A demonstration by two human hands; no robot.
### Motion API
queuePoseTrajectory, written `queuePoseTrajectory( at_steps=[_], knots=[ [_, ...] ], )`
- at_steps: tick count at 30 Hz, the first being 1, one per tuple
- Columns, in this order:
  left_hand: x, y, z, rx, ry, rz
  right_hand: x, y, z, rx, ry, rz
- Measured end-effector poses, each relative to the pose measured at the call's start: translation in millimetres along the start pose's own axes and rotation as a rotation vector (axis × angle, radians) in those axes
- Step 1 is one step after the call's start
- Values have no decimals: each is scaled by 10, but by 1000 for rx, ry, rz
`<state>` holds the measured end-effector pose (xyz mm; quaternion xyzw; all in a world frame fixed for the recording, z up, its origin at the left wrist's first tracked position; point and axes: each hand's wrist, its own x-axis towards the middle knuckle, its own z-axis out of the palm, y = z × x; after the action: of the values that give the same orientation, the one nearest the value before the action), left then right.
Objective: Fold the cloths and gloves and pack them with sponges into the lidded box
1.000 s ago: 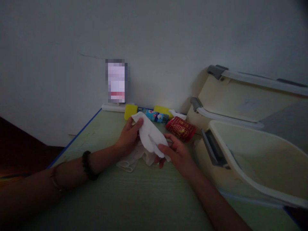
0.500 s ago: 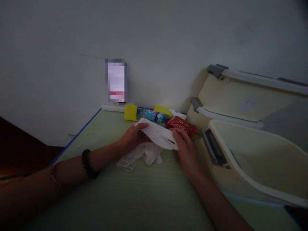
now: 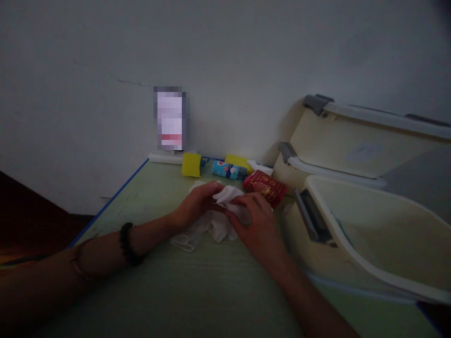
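Both my hands close on a white tissue (image 3: 228, 193), now bunched small between them above the green table (image 3: 197, 291). My left hand (image 3: 196, 204) pinches its left side; a dark bead bracelet (image 3: 127, 244) circles that wrist. My right hand (image 3: 254, 221) covers the tissue's right side with bent fingers. Under the hands lies a thin clear plastic glove or bag (image 3: 197, 232), crumpled on the table.
A red packet (image 3: 265, 187) lies just right of the hands. A blue-labelled bottle (image 3: 225, 169) with yellow sponges (image 3: 191, 164) sits by the wall. Cream plastic bins (image 3: 366, 225) with open lids stand at the right. A blurred card (image 3: 170, 118) leans on the wall.
The tissue went from spread out between my hands to folded and bunched small. My right hand moved left toward my left hand.
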<state>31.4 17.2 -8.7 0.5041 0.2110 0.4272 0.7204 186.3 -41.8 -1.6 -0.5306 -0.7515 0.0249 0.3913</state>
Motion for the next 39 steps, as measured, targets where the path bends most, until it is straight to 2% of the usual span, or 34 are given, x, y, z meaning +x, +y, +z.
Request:
queuePoseTrajectory(
  at_steps=[4,10,15,18,25,32,36,39],
  knots=[
    [-18,27,24,228,18,71,6,14,-15,33,33,-11],
    [-62,88,58,368,-19,87,-13,-24,-11,77,42,-20],
    [-66,91,60,360,-50,51,-6,-25,-21,82,86,-54],
    [-64,73,53,360,-59,78,0,-12,-30,105,89,-71],
    [-42,66,-13,528,39,204,7,-4,-54,182,119,-16],
    [-96,56,17,537,-129,147,25,-17,-90,182,148,-6],
    [-120,38,64,760,-80,193,28,-21,-93,186,125,-19],
    [-112,25,68,815,-53,240,23,-28,-91,179,101,-31]
  ],
)
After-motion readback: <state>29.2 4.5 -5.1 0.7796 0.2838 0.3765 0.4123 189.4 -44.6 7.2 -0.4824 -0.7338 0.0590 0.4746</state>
